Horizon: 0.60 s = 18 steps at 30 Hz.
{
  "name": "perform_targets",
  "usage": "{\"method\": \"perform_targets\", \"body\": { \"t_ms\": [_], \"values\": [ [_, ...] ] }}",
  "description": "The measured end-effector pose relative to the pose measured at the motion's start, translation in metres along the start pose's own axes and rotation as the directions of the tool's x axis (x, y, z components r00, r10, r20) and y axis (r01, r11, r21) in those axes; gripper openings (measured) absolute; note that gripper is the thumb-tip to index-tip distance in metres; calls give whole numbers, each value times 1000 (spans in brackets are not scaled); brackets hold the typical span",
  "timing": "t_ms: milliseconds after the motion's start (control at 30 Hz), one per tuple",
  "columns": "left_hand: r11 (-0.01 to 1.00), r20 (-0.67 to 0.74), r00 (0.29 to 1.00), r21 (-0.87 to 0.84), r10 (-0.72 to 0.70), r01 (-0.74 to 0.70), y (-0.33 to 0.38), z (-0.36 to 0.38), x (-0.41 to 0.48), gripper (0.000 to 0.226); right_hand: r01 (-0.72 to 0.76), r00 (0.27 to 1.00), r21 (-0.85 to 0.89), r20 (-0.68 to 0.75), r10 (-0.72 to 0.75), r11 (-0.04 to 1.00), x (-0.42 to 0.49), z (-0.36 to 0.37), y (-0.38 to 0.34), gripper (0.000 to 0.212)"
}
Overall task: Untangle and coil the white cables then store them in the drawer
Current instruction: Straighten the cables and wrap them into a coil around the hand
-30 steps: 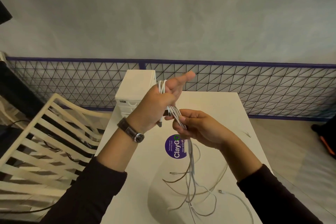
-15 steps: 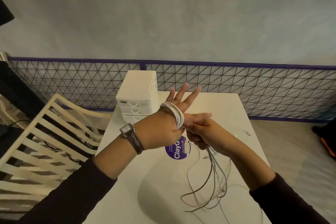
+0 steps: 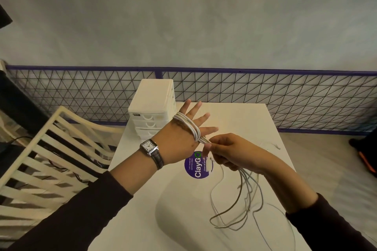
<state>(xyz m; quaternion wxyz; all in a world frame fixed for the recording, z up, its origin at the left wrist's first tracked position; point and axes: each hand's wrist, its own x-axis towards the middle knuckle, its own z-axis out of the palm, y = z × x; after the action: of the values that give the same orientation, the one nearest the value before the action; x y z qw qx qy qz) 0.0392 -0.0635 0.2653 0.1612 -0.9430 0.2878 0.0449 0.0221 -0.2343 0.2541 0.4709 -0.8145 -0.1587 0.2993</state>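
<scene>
Scanning from the left edge across to the right:

Chair (image 3: 51,149): a cream slatted chair stands beside the table's left edge, its backrest tilted toward the camera.

Drawer unit (image 3: 152,108): a small white stack of drawers sits at the table's far left corner, all visible drawers pushed in (the lower ones are partly hidden behind the left hand).

Left hand (image 3: 183,138): raised above the table with the back of the hand toward the camera, fingers spread wide and straight, gripping nothing; a dark-strapped watch (image 3: 150,146) sits on the wrist above a dark sleeve.

White cables (image 3: 188,126): several turns are wound in a tight band across the back of the left hand near the knuckles, running from the little-finger side down to the gap by the thumb; from there the strands pass straight into the right hand.

Sticker (image 3: 196,166): a round purple label reading "ClayGo" lies flat on the table (image 3: 234,116), just under the two hands.

Right hand (image 3: 226,152): closed in a pinch, thumb and fingertips clamped on the cable strands right beside the left thumb.

Loose ends: the remaining cable hangs from under the right hand and trails in slack loops over the table's near right part.

Railing (image 3: 285,96): a purple-framed wire mesh runs behind the table, against a grey wall.
</scene>
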Motion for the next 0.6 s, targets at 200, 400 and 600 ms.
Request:
{"method": "perform_targets", "body": {
  "t_ms": [200, 400, 600],
  "values": [
    [911, 228, 972, -387, -58, 145, 6, 8, -3, 39, 110, 957, -510, -177, -229, 853, -1, -7, 0, 20],
    [384, 503, 832, -834, 233, 397, 6, 13, -5, 61, 357, 851, -683, -45, -524, 638, 14, -20, 12, 23],
    [-195, 263, 725, -855, 636, 481, 0, 27, -15, 67, 453, 829, -530, -44, -557, 717, 25, -17, 17, 24]
  ]
}}
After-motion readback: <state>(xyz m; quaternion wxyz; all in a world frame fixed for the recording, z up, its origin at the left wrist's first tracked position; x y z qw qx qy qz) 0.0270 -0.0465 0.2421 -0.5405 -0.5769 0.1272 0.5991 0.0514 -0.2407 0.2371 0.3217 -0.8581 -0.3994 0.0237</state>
